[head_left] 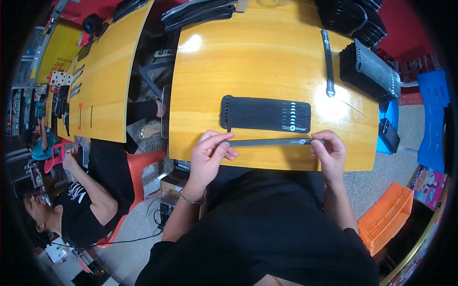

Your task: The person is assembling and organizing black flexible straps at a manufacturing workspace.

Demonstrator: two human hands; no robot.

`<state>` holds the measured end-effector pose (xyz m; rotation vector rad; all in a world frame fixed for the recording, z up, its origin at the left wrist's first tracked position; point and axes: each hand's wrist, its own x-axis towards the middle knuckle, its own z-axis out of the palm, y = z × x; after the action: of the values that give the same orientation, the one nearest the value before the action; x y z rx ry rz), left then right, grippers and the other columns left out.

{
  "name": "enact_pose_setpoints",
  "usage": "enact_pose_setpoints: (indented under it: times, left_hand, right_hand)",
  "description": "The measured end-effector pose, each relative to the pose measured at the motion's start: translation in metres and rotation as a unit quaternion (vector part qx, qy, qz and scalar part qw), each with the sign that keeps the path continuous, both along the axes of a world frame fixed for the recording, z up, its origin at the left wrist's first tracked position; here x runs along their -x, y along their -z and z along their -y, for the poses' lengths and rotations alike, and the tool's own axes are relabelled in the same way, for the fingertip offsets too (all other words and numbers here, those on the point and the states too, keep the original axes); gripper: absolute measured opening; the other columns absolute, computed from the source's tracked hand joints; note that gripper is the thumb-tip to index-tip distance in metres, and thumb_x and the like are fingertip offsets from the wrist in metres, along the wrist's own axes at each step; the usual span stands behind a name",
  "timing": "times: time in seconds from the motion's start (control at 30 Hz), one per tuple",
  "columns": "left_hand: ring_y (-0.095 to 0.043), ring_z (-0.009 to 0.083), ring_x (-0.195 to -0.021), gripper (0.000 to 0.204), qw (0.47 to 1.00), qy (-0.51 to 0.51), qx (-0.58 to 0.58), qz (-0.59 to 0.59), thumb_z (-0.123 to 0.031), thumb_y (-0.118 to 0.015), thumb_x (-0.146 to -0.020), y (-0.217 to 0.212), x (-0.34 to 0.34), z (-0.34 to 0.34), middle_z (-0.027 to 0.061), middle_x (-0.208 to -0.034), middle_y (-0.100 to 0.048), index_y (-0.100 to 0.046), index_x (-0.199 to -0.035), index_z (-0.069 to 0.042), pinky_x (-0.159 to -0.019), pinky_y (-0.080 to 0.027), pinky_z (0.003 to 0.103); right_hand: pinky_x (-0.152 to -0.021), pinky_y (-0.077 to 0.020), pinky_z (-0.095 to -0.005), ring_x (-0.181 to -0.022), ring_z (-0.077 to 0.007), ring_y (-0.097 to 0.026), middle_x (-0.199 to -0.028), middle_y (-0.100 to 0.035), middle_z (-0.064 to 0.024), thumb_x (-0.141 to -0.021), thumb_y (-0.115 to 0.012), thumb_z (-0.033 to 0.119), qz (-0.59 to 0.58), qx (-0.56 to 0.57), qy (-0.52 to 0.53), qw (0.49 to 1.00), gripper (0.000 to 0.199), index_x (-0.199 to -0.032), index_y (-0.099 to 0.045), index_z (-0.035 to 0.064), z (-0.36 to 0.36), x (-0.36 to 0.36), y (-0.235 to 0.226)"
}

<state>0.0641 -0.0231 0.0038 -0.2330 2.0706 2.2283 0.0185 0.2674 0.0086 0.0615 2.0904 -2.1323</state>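
Note:
A long thin grey strip (269,142) is held level just above the near edge of the yellow wooden table (267,62). My left hand (210,155) pinches its left end and my right hand (330,152) pinches its right end. Just beyond the strip a flat black rectangular band piece (265,114) with a row of slots at each end lies on the table. Another grey strip (328,62) lies farther back on the right, pointing away from me.
Stacks of black pieces (369,71) stand at the right rear, more (198,12) at the back edge. An orange crate (384,217) and blue crate (431,124) sit right. A seated person (90,200) is at the second yellow table (102,71) on the left.

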Motion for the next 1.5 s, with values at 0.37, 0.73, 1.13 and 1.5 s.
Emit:
enact_pose_setpoints:
  times: [0.37, 0.73, 1.13, 1.5]
  left_hand:
    - [-0.067, 0.0127, -0.083, 0.011, 0.992, -0.088, 0.042, 0.079, 0.0, -0.06, -0.09, 0.008, 0.015, 0.013, 0.0077, -0.088, -0.069, -0.062, -0.1, 0.003, -0.07, -0.053, 0.022]
    - [-0.061, 0.005, -0.069, 0.007, 0.99, -0.111, 0.074, 0.05, 0.0, -0.064, -0.087, 0.026, 0.027, 0.011, 0.0019, -0.079, -0.064, -0.061, -0.094, 0.001, -0.057, -0.048, 0.017]
    - [-0.056, 0.0017, -0.066, 0.008, 0.988, -0.132, 0.083, 0.013, 0.004, -0.063, -0.086, 0.034, 0.027, 0.008, -0.0003, -0.078, -0.061, -0.06, -0.092, 0.001, -0.057, -0.042, 0.014]
    - [-0.056, 0.0014, -0.065, 0.007, 0.984, -0.146, 0.101, 0.019, 0.005, -0.063, -0.086, 0.033, 0.028, 0.004, -0.0003, -0.077, -0.061, -0.06, -0.092, 0.001, -0.056, -0.042, 0.014]
  right_hand:
    - [-0.057, -0.0462, -0.0182, -0.064, -0.0059, -0.057, -0.081, -0.06, -0.0025, -0.087, -0.063, 0.0, -0.031, -0.144, 0.007, 0.989, 0.013, -0.1, -0.065, -0.0003, 0.001, 0.0, 0.013]
    - [-0.056, -0.0432, -0.0173, -0.063, -0.0034, -0.054, -0.077, -0.06, 0.0009, -0.086, -0.067, 0.001, -0.004, -0.142, 0.028, 0.989, 0.011, -0.095, -0.063, 0.0, 0.002, 0.005, 0.023]
    - [-0.06, -0.0443, -0.0164, -0.068, -0.0027, -0.055, -0.08, -0.059, 0.0013, -0.086, -0.066, -0.001, 0.005, -0.115, 0.035, 0.993, 0.013, -0.096, -0.059, -0.0001, 0.004, 0.008, 0.027]
    - [-0.057, -0.0437, -0.0157, -0.066, -0.0023, -0.054, -0.078, -0.056, 0.0021, -0.084, -0.069, 0.002, 0.011, -0.142, 0.051, 0.988, 0.018, -0.092, -0.053, 0.002, 0.008, 0.011, 0.025]
